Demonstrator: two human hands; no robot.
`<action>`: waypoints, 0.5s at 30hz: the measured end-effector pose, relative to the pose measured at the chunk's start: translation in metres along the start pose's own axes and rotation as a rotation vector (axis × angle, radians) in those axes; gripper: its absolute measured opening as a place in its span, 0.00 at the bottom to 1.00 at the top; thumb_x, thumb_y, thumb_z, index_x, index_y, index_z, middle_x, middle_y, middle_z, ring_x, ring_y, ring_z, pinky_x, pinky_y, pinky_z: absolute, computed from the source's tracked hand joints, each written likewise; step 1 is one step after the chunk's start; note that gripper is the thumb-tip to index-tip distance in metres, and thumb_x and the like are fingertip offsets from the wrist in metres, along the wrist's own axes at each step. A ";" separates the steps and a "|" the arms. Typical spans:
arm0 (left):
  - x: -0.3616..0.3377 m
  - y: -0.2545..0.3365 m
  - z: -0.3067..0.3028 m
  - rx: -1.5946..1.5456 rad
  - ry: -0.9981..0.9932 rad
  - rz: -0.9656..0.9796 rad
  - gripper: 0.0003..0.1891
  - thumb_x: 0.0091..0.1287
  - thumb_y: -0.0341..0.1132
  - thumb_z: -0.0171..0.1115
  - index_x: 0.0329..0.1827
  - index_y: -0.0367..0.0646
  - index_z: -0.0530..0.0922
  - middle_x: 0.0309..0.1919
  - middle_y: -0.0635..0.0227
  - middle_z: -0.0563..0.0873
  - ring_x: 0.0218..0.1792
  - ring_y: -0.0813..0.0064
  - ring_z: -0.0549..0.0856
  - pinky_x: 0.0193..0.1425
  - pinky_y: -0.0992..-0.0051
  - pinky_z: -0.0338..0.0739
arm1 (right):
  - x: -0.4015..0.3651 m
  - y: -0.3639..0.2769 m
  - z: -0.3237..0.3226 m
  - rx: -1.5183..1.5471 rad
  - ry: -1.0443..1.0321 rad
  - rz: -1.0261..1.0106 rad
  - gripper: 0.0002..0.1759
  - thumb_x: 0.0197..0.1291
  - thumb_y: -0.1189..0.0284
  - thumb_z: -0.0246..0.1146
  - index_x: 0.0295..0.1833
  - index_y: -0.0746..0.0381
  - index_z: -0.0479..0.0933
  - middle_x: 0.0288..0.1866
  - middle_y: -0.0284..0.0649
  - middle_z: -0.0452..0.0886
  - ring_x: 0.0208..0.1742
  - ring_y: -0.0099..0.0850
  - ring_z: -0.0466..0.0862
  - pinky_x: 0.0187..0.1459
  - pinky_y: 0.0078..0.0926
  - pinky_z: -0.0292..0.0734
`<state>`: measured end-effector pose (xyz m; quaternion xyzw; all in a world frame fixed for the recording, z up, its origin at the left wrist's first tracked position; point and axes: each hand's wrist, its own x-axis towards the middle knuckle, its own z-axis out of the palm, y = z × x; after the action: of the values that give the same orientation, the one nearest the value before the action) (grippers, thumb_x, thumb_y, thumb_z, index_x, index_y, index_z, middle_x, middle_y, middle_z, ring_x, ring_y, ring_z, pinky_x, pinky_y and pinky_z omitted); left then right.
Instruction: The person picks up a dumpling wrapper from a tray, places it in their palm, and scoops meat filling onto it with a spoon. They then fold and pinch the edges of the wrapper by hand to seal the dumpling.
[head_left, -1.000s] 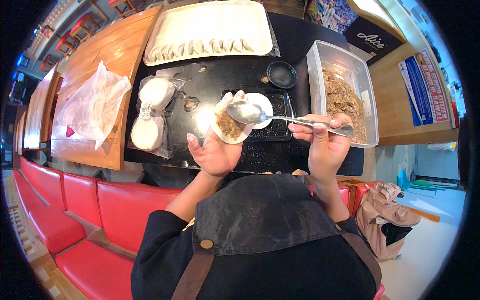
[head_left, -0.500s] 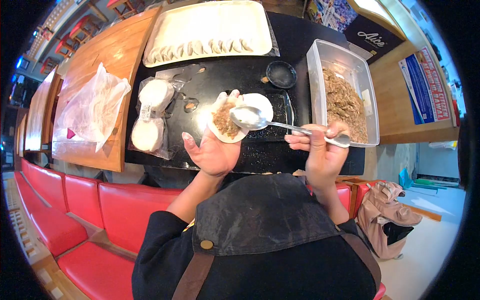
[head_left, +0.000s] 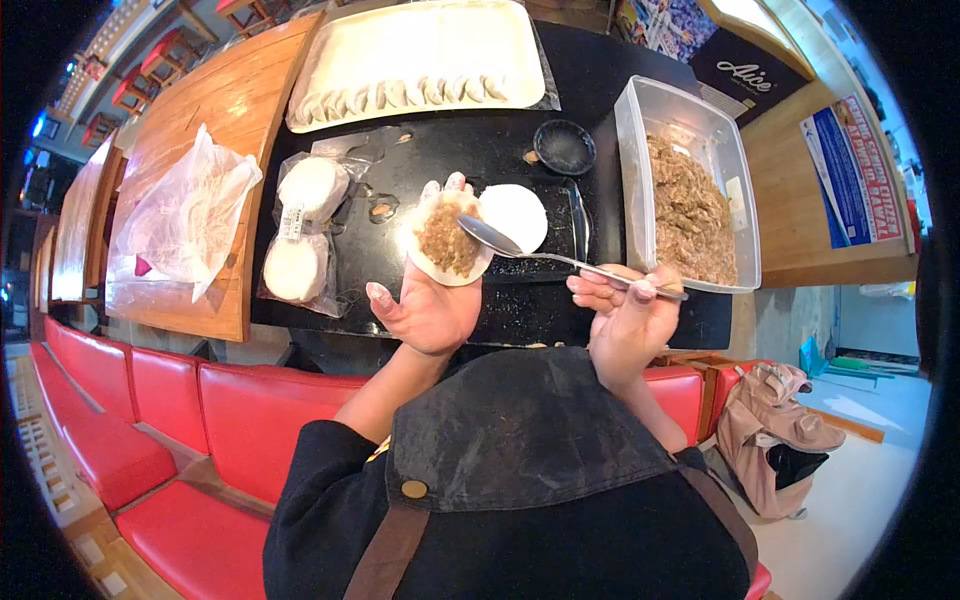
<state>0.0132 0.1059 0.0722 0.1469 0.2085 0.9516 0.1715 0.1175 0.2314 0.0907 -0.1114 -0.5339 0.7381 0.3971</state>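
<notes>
My left hand [head_left: 437, 305] is palm up, its thumb out to the side, and holds a round dumpling wrapper [head_left: 458, 277] across its fingers. Brown minced filling [head_left: 446, 240] is spread over the middle of that wrapper. My right hand [head_left: 632, 318] grips a metal spoon [head_left: 560, 258] by the handle, and the bowl of the spoon overlaps the filling's right edge. Just beyond the spoon, a stack of white wrappers [head_left: 516, 218] lies on the black table. A clear plastic tub [head_left: 747, 225] of minced filling [head_left: 685, 215] stands to the right of my right hand.
A cream tray [head_left: 420, 45] at the back bears a row of folded dumplings [head_left: 400, 95]. Near the tub sits a small black bowl [head_left: 563, 147]. Packaged wrappers [head_left: 296, 268] lie on the left, beside a wooden table [head_left: 235, 110] with a plastic bag [head_left: 190, 215].
The spoon's bowl has turned from facing up to tilted on its side against the filling. My right hand has shifted slightly left and down; the filling looks more spread out.
</notes>
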 end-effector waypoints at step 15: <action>0.001 0.025 -0.003 -0.324 0.180 -0.434 0.52 0.61 0.71 0.38 0.69 0.25 0.48 0.69 0.39 0.53 0.71 0.49 0.55 0.75 0.56 0.44 | 0.029 -0.027 -0.019 -0.132 -0.379 -0.001 0.11 0.69 0.69 0.49 0.44 0.61 0.54 0.37 0.63 0.77 0.35 0.46 0.85 0.31 0.31 0.85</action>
<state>0.0045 0.0845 0.0814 -0.0155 0.0949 0.9227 0.3733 0.1223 0.2680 0.1143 0.0038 -0.6464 0.7091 0.2817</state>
